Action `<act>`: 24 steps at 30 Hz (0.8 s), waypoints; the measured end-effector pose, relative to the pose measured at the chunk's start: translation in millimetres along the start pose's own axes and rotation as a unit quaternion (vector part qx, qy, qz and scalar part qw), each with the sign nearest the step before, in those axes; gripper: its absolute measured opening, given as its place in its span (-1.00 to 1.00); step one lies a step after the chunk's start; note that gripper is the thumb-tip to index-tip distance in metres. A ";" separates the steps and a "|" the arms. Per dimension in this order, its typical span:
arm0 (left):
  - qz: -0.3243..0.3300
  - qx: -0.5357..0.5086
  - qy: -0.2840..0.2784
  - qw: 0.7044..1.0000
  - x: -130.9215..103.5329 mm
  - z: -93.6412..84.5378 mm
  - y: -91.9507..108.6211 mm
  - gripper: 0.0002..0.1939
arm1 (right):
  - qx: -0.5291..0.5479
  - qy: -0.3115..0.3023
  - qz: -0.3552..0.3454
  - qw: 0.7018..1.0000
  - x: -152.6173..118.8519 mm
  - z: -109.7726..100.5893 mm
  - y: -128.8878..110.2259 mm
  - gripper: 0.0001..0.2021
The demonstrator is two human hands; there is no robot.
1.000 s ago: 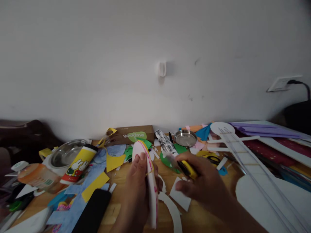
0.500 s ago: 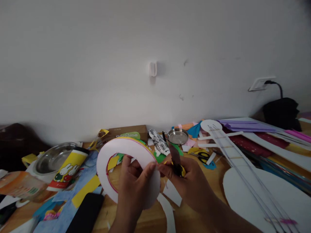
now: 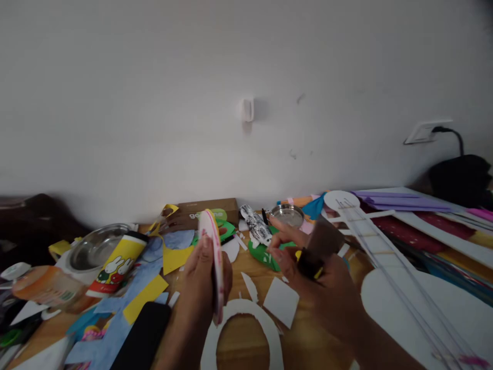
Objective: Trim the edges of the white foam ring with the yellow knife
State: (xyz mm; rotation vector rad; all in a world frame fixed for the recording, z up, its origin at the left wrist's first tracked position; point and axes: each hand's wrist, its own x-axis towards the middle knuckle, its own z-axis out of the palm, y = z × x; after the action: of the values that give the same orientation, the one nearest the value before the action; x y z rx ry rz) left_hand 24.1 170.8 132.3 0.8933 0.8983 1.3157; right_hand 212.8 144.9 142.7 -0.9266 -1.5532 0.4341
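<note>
My left hand (image 3: 198, 270) is closed on a white foam-board ring (image 3: 211, 241), which it holds up nearly edge-on. The ring's rim shows yellow and pink marks. Off to the right, my right hand (image 3: 323, 288) grips a knife (image 3: 308, 263) with a black-and-yellow handle; its broad blade is blurred. The thumb and index finger of that hand are stretched out, apart from the ring. A second white ring (image 3: 210, 347) lies flat on the table below my hands, beside a square white scrap (image 3: 282, 302).
At left are a phone (image 3: 142, 336), a yellow-and-red tumbler (image 3: 118, 264) and a metal bowl (image 3: 98, 249). A cardboard box (image 3: 185, 213) and a small metal dish (image 3: 288, 215) stand near the wall. A white guitar-shaped cutout (image 3: 419, 313) with strings fills the right side.
The held ring has turned from facing me to edge-on. My right hand has moved right, away from the ring, with the knife. More of the ring on the table shows.
</note>
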 end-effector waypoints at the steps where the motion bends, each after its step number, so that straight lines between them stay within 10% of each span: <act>1: -0.001 -0.040 -0.046 0.998 1.8 -4.8 0.8 -0.67 | 0.000 -0.015 0.013 1.000 -1.4 1.2 0.0 -0.89; 8: -0.021 -0.223 -0.180 0.958 5.1 -21.2 1.1 -0.65 | -0.061 0.020 0.022 0.998 -7.4 13.4 13.7 -0.79; 11: -0.043 -0.234 -0.183 0.954 7.1 -20.6 1.3 -0.48 | -0.102 0.042 0.090 0.990 0.3 9.2 30.6 -0.44; 17: -0.037 -0.261 -0.247 0.933 7.2 -20.4 8.2 0.02 | -0.019 -0.078 0.251 0.965 14.5 4.4 48.0 -0.45; 24: -0.070 -0.179 -0.170 0.966 8.3 -21.8 17.5 -0.45 | 0.054 0.029 0.278 0.959 16.3 -3.1 52.5 -0.55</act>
State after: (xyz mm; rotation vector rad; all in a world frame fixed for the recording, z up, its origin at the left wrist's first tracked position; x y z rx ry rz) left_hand -2.5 180.5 139.3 0.7268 0.4276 1.1126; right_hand 232.6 188.7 115.8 -1.2759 -1.1855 0.8716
